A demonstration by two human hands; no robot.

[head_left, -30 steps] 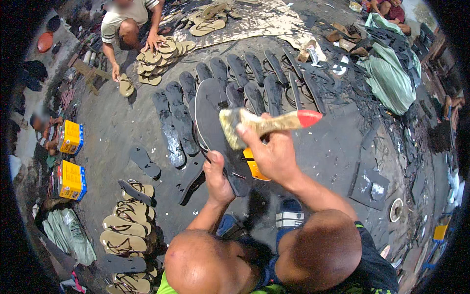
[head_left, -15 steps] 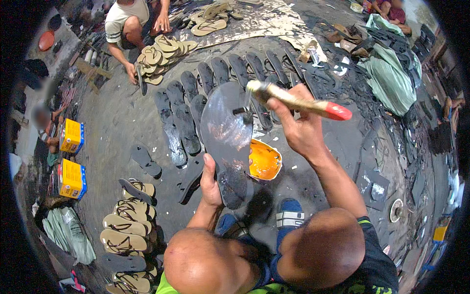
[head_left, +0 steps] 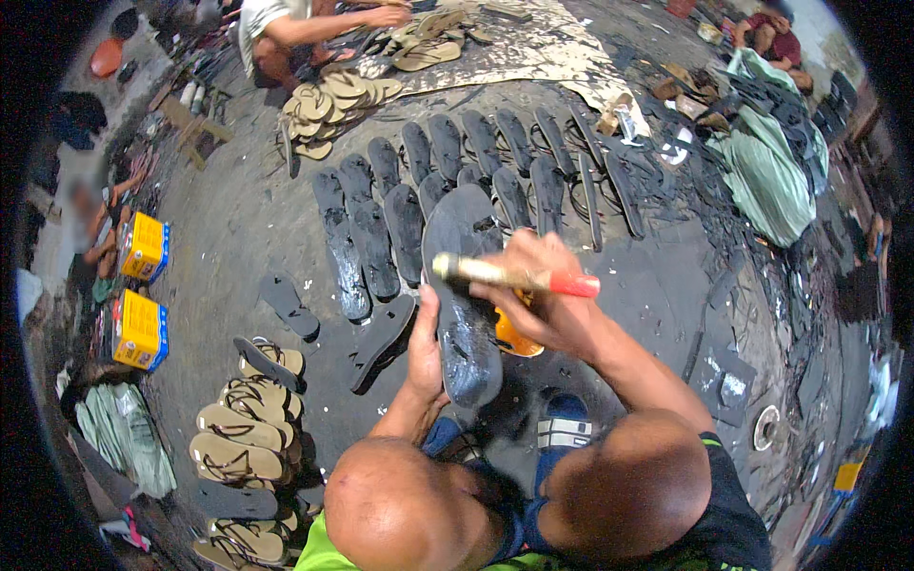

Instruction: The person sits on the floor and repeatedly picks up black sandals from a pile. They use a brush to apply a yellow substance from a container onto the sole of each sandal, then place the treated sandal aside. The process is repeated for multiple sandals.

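My left hand (head_left: 427, 352) grips a dark flip-flop sole (head_left: 468, 357) by its left edge and holds it up, tilted, above the floor. The sole's lower half looks wet and shiny. In my right hand (head_left: 545, 295) is a brush (head_left: 481, 273) with a red-ended handle, lying across the middle of the sole; its bristles are hard to make out. Behind the sole and partly under my right hand shows an orange-lined bowl (head_left: 517, 337). What supports the bowl is hidden. A dark sole (head_left: 385, 343) with holes rests left of my left hand.
Rows of dark soles (head_left: 369, 233) lie ahead on the floor. Tan flip-flops (head_left: 238, 428) line up at lower left, with more piled (head_left: 328, 100) near a crouching person (head_left: 276, 38). Two yellow boxes (head_left: 140, 328) stand left; a pale green sack (head_left: 766, 176) lies far right.
My right hand has brought the brush down and left, onto the middle of the sole. The raised sole has shifted slightly right. The far person's arm has moved away from the tan pile.
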